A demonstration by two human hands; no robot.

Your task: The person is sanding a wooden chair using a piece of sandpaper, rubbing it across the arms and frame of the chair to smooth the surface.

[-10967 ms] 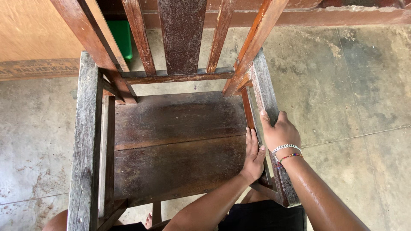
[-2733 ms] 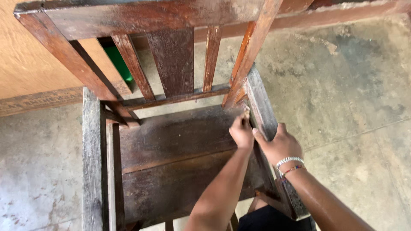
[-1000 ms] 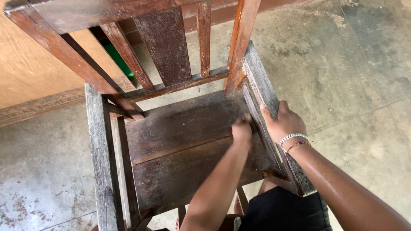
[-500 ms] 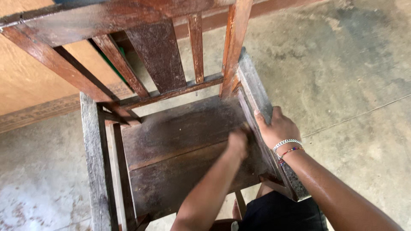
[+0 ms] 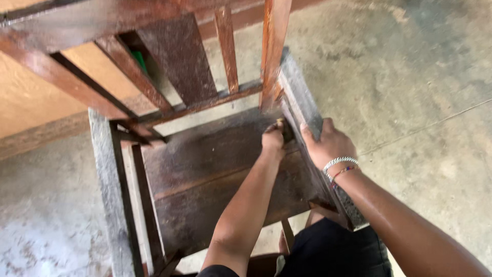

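Nearest me, my left forearm runs up over the dark seat boards (image 5: 215, 174) of the wooden armchair (image 5: 169, 154). My left hand (image 5: 274, 139) is curled shut around something small at the seat's right edge; I cannot tell what. My right hand (image 5: 328, 143) wraps closed over the grey right armrest (image 5: 300, 97). Beyond, the back slats (image 5: 177, 61) block the wall, with concrete floor (image 5: 410, 66) around.

Old wooden armchair (image 5: 205, 169) upright on concrete floor (image 5: 420, 92); dark worn plank seat, slatted back, grey weathered armrests, varnish patchy, dusty, close to wall.
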